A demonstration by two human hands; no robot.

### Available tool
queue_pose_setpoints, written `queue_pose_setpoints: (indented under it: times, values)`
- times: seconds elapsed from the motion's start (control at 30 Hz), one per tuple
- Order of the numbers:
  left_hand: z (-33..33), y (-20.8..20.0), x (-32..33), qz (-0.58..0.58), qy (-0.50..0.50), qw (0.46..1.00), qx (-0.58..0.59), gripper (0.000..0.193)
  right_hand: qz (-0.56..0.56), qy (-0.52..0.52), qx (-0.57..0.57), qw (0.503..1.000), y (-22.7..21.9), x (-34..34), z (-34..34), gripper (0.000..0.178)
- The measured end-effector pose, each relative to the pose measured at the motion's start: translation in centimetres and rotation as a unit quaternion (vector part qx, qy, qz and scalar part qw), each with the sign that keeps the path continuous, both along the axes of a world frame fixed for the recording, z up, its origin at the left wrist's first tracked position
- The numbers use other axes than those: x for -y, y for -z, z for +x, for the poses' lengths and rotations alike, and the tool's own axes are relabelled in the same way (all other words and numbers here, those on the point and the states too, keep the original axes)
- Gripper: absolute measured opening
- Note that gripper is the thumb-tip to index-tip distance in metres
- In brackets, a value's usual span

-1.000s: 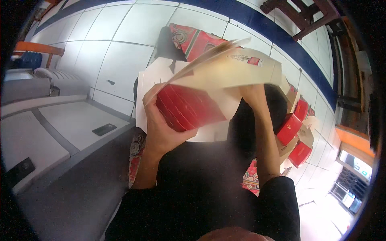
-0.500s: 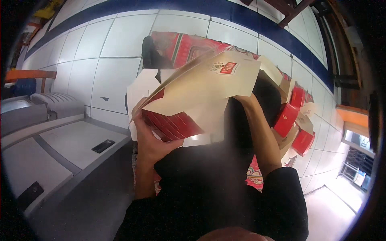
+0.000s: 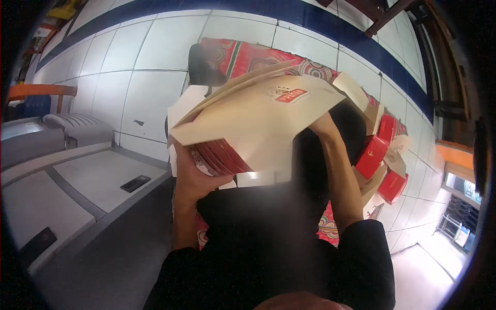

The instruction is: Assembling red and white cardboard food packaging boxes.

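A stack of flat cardboard box blanks (image 3: 253, 113), cream on top with a small red printed emblem, is held over my lap. Red edges of several layered blanks fan out at its lower left. My left hand (image 3: 199, 178) is closed round that corner, thumb in front. At the right side, my right hand (image 3: 323, 125) grips the stack's edge, its fingers hidden behind the board. White board (image 3: 188, 101) shows under and to the left of the stack.
Several red folded boxes (image 3: 372, 155) with open cream flaps lie to the right on a patterned red mat (image 3: 253, 57). A grey-white chest with sliding lids (image 3: 103, 170) stands on the left. White tiles (image 3: 160, 44) with a dark blue band cover the floor.
The stack has shifted slightly right and its lower left edge now covers more of my left fingers. My right hand has moved a little right with it.
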State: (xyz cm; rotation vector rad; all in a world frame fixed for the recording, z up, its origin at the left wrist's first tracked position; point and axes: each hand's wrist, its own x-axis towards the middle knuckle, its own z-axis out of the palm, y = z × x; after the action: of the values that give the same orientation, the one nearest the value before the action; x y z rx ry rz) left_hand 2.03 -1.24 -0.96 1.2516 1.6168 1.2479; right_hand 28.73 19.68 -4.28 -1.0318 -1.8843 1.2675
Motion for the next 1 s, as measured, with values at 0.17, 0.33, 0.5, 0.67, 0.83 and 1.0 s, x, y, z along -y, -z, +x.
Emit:
queue_pose_setpoints:
  times: [0.17,0.33,0.5,0.67,0.83,1.0]
  values:
    - [0.0,-1.3,0.1,-0.034,-0.009,0.999,0.000,0.132,0.039,-0.060,-0.028,0.997,-0.7,-0.4,-0.3,0.025]
    - [-0.8,-1.2,-1.4,0.020,-0.009,0.991,-0.131,0.094,-0.194,0.046,-0.071,0.977,-4.3,0.0,-1.5,0.031]
    - [-0.6,-0.9,-0.2,-0.134,-0.042,0.990,0.003,0.057,0.024,0.037,0.008,0.999,-7.1,4.9,-0.4,0.030]
    - [-0.3,2.3,1.3,-0.054,-0.003,0.989,0.135,0.037,0.102,0.125,-0.056,0.985,-9.7,9.0,-0.9,0.029]
    - [4.1,0.7,-2.3,-0.222,0.088,0.970,-0.049,0.042,0.132,0.139,0.029,0.981,-11.7,11.3,1.3,0.031]
    - [8.7,-3.1,-3.7,-0.019,-0.006,0.961,-0.277,0.039,0.118,0.174,0.003,0.978,-10.5,11.5,1.9,0.034]
